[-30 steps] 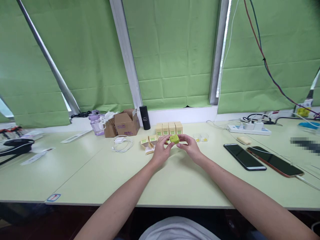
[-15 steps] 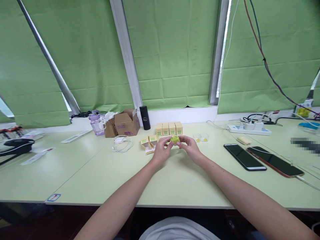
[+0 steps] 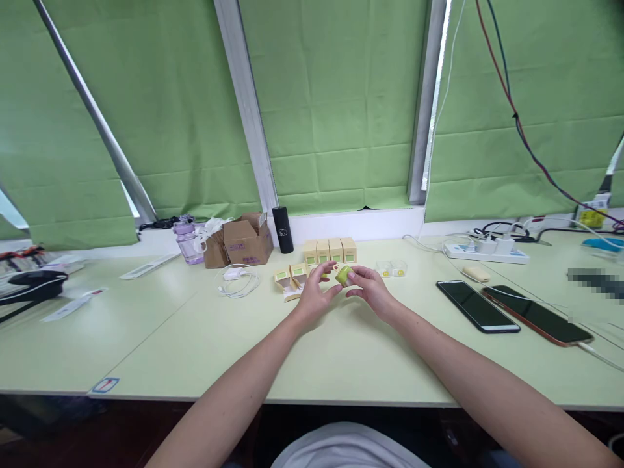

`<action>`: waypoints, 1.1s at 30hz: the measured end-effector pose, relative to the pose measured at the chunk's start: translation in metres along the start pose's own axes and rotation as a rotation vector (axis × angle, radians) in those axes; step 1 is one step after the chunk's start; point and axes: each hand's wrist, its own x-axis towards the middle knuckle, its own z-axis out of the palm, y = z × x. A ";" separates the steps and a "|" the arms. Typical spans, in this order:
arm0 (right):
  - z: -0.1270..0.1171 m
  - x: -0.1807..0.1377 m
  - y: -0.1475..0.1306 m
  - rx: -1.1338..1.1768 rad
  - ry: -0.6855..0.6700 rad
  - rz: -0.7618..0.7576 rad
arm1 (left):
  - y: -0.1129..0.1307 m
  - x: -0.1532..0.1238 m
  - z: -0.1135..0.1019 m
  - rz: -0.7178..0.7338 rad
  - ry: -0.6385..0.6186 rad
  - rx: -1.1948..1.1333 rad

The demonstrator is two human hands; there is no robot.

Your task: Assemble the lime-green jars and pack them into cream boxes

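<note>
My right hand (image 3: 374,290) pinches a small, glossy green case-like object (image 3: 344,276) with a pale loop at its upper left. What exactly it is cannot be made out. My left hand (image 3: 316,292) is open beside it, with fingers and thumb apart and the thumb tip close to the object's lower left. Whether the thumb touches it is unclear. A bit of yellow-green shows between the left fingers. Two opened small cardboard boxes (image 3: 291,279) lie just left of my left hand. Behind both hands stands a row of several closed small boxes (image 3: 336,250) with green labels.
Two clear plastic cups with yellow centres (image 3: 391,268) sit right of my hands. Further right are two phones (image 3: 476,305), a beige oval item (image 3: 476,273) and a power strip (image 3: 487,252). At left are a white charger (image 3: 234,273), cardboard box (image 3: 246,240), black cylinder (image 3: 283,229) and purple bottle (image 3: 188,243).
The green object has turned and tilted in my right fingers. My left fingers have spread and come away from it; before, both hands held it.
</note>
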 end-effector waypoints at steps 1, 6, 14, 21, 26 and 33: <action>0.000 0.000 0.000 -0.008 -0.002 0.001 | 0.001 0.000 0.000 0.008 -0.006 0.004; -0.001 0.002 0.004 -0.080 -0.018 0.000 | 0.007 -0.002 0.001 0.041 -0.030 0.052; -0.004 0.004 0.004 -0.158 0.011 -0.026 | 0.008 -0.001 0.002 0.052 -0.005 0.041; -0.026 0.022 0.007 -0.220 0.280 -0.057 | -0.003 0.004 0.003 -0.056 0.062 -0.123; -0.061 0.037 0.005 -0.438 0.603 -0.184 | -0.011 0.008 0.001 -0.119 0.086 -0.215; -0.111 0.038 0.003 -1.115 0.811 -0.168 | -0.018 0.012 -0.003 -0.160 0.111 -0.348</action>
